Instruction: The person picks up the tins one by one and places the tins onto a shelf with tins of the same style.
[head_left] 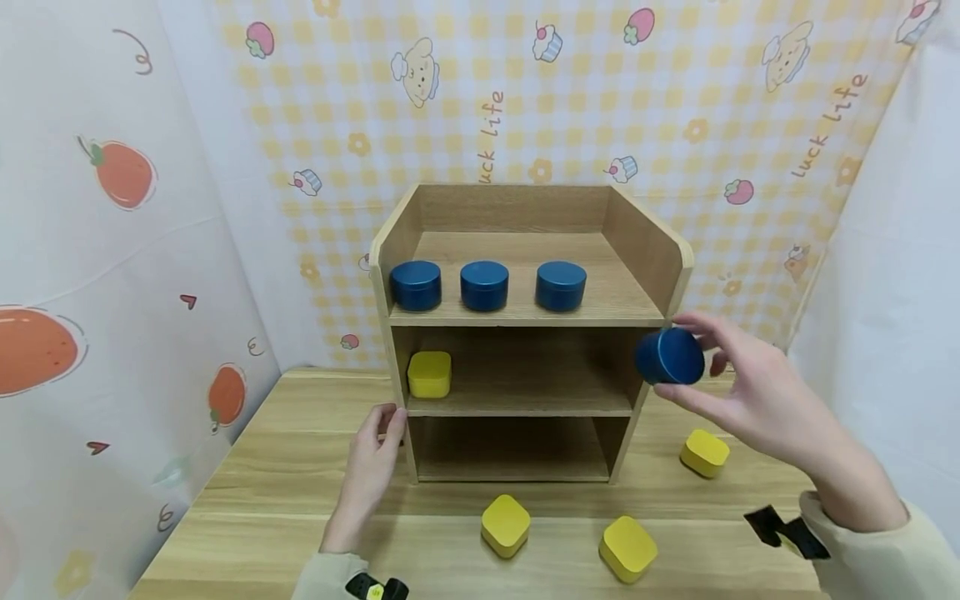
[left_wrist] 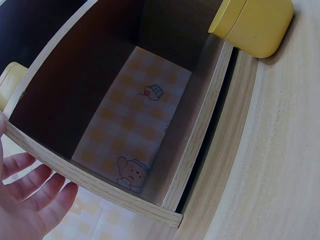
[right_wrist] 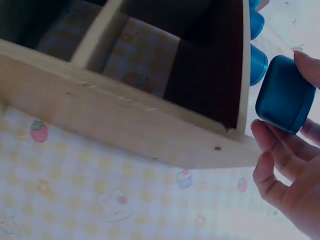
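My right hand (head_left: 765, 392) holds a round blue tin (head_left: 670, 356) between thumb and fingers, tilted, beside the right side of a wooden shelf unit (head_left: 525, 322). In the right wrist view the tin (right_wrist: 285, 95) overlaps the view close to the top board's edge. Three more blue tins (head_left: 484, 286) stand in a row along the top board, from the left side to past the middle. My left hand (head_left: 370, 458) is at the unit's left side panel; the left wrist view shows its thumb at the front edge and bent fingers (left_wrist: 37, 185) along the outside.
One yellow rounded-square box (head_left: 430, 374) sits at the left of the middle shelf. Two yellow boxes (head_left: 506, 526) (head_left: 628, 548) lie on the wooden table (head_left: 300, 475) in front of the unit. Another yellow box (head_left: 705, 453) is to its right. Patterned cloth (head_left: 330, 250) hangs behind.
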